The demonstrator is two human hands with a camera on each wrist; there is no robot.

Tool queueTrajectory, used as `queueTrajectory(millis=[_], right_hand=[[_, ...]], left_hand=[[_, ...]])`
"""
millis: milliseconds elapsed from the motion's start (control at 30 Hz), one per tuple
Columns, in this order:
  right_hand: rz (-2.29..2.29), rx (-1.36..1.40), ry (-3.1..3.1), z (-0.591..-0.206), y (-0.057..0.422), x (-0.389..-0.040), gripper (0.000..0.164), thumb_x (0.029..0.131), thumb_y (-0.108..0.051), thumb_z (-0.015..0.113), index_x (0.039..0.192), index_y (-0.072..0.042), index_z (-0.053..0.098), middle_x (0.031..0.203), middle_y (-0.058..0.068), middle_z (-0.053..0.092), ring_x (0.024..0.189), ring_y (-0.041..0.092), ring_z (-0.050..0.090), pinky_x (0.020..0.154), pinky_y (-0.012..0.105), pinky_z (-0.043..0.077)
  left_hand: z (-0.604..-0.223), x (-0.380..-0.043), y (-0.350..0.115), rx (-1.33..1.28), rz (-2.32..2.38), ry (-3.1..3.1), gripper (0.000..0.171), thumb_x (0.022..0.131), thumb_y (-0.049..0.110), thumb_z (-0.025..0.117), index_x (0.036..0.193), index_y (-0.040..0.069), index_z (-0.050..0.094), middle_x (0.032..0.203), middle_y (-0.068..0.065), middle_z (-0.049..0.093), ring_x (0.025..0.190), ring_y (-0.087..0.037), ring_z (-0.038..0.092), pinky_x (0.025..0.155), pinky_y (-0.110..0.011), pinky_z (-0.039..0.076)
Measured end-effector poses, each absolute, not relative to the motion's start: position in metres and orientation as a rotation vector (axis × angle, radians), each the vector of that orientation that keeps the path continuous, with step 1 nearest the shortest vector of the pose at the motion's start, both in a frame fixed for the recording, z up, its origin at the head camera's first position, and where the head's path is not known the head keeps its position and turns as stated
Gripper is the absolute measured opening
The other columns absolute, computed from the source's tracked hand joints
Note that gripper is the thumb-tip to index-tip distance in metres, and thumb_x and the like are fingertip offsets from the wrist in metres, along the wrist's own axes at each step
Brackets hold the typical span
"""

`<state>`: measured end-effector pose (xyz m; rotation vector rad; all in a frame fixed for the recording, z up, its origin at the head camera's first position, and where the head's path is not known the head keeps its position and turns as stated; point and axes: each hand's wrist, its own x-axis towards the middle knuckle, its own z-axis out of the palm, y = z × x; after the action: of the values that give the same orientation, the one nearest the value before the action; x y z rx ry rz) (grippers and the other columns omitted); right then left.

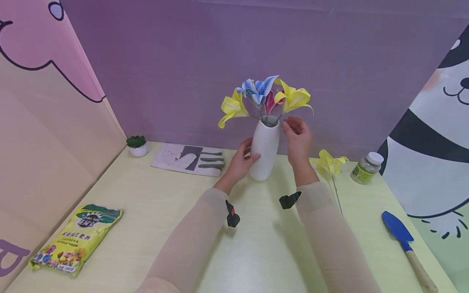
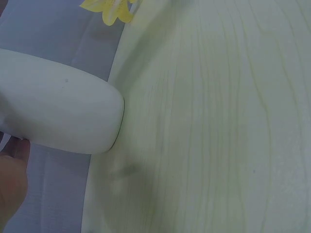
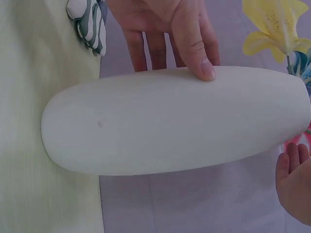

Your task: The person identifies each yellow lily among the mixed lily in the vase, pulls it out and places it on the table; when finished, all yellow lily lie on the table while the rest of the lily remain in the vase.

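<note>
My left hand (image 1: 242, 160) grips a white vase (image 1: 264, 148) low on its side, thumb across the front and fingers behind it. The vase leans slightly, its base at the table. Out of its mouth rise two yellow lilies (image 1: 294, 97), blue flowers (image 1: 258, 90) and a dark pink one (image 1: 270, 102). Beside the rim, on the right, is my right hand (image 1: 298, 136), its fingers loosely bent with nothing seen between them. The right wrist view shows those right fingers (image 3: 293, 156) close under the vase mouth. Another yellow lily (image 1: 329, 163) lies on the table near my right forearm.
Gloves (image 1: 190, 158) and a small potted succulent (image 1: 137, 146) are at the back left. A yellow fertilizer bag (image 1: 78, 238) lies front left. On the right are a white-lidded jar (image 1: 367, 167) and a blue trowel (image 1: 399, 232). A purple backdrop (image 1: 183, 73) stands behind the table.
</note>
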<state>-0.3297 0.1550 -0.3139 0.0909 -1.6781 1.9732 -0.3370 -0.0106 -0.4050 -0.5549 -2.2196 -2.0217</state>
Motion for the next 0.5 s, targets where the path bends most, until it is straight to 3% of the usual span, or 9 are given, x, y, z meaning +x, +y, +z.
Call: queueTrajectory(millis=[500], right_hand=[[1.987,-0.028,-1.600,-0.308,0.136,-0.338,0.020,0.090,-0.002,0.067,0.108,-0.002,0.060,0.098,0.005,0.066,0.092,0.018,0.061,0.087,0.027,0.051]], left_hand=[[-0.406,-0.337,-0.011,-0.557,-2.017,-2.245,0.064,0.096,0.015,0.063,0.151,0.012,0.030,0.153,-0.010,0.034,0.136,-0.027,0.037,0.108,-0.037,0.037]])
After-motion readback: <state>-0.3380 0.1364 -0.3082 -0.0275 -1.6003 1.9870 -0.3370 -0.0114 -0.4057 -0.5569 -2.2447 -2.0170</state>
